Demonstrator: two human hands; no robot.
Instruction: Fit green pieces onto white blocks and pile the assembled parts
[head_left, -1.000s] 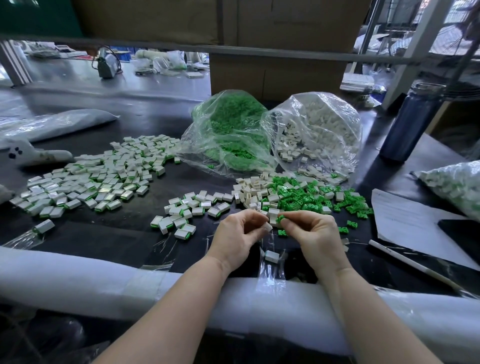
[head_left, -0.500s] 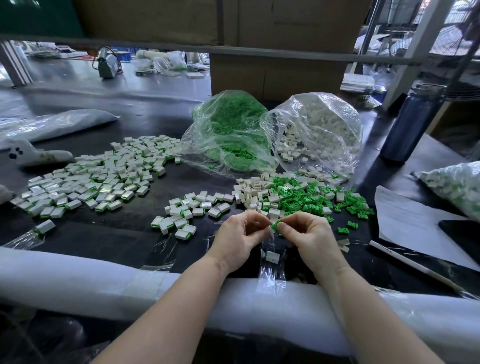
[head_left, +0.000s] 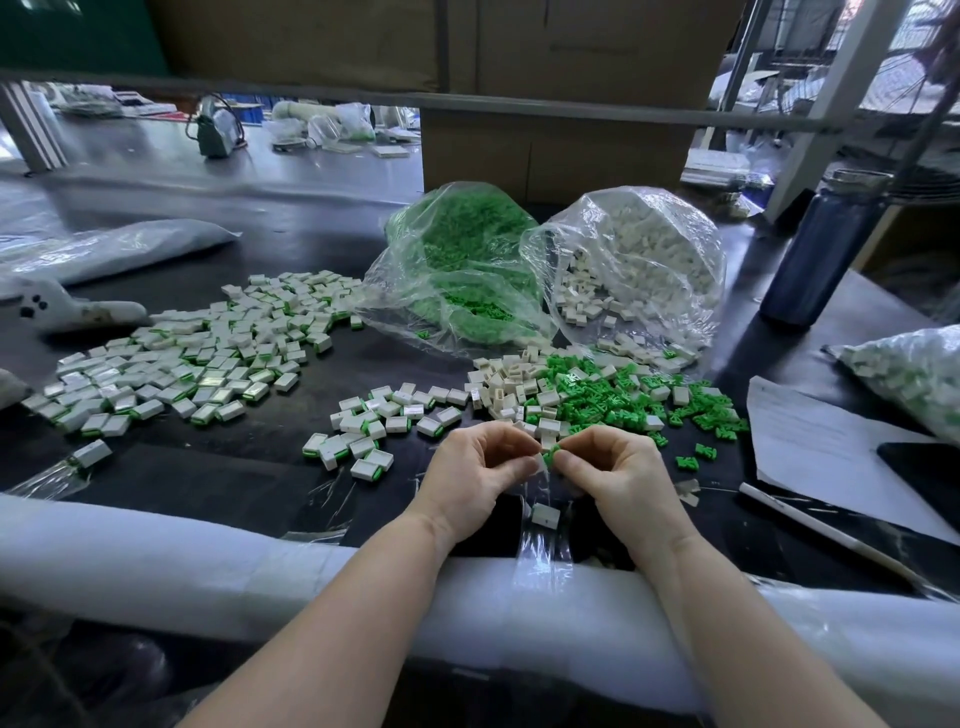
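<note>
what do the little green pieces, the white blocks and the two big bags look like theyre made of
Green pieces: likely moulded plastic, one even bright colour, crisp edges, faint sheen.
White blocks: probably plastic too, opaque off-white, smooth faces, square corners.
Bag of green parts and bag of white parts: thin clear plastic film, crinkled, with glossy highlights and contents showing through.

No text, label, brand or number is legible anywhere.

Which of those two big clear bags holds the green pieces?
The left bag, its contents green throughout; the right bag beside it is full of white blocks.
</note>
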